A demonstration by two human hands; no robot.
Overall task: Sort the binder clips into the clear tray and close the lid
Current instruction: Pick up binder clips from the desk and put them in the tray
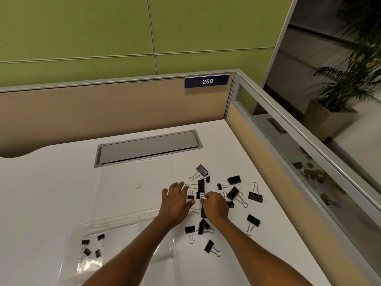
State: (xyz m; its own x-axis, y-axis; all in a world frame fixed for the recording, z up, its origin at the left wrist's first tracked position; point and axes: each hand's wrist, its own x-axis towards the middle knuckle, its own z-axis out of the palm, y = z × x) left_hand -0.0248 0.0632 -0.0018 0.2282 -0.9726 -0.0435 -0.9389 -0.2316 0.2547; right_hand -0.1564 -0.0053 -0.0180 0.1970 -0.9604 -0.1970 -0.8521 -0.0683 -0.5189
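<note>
The one piece of readable writing is a dark blue plate (206, 81) on the far partition, marked "250" in white.

At the left, the clear tray (68, 250) sits on the white table (41, 193), its near edge cut off by the frame and its walls hard to trace against the white. Four small black binder clips (91, 247) with wire handles lie in its left part. The lid (134, 182) lies open and flat beyond it, almost invisible, with a small pinkish dot (138, 186) on it whose nature cannot be told.

The left hand (175, 201) is spread open, palm down, fingers splayed at the edge of the loose pile (222, 201). Just beside it, the right hand (215, 206) is curled over the pile's middle, fingertips pinched together; it hides what they hold, so a grip cannot be confirmed.

The loose clips are black, in mixed sizes, scattered to the right of the tray. Faint reflections of them show in the glass panel (309, 172) at the right.
</note>
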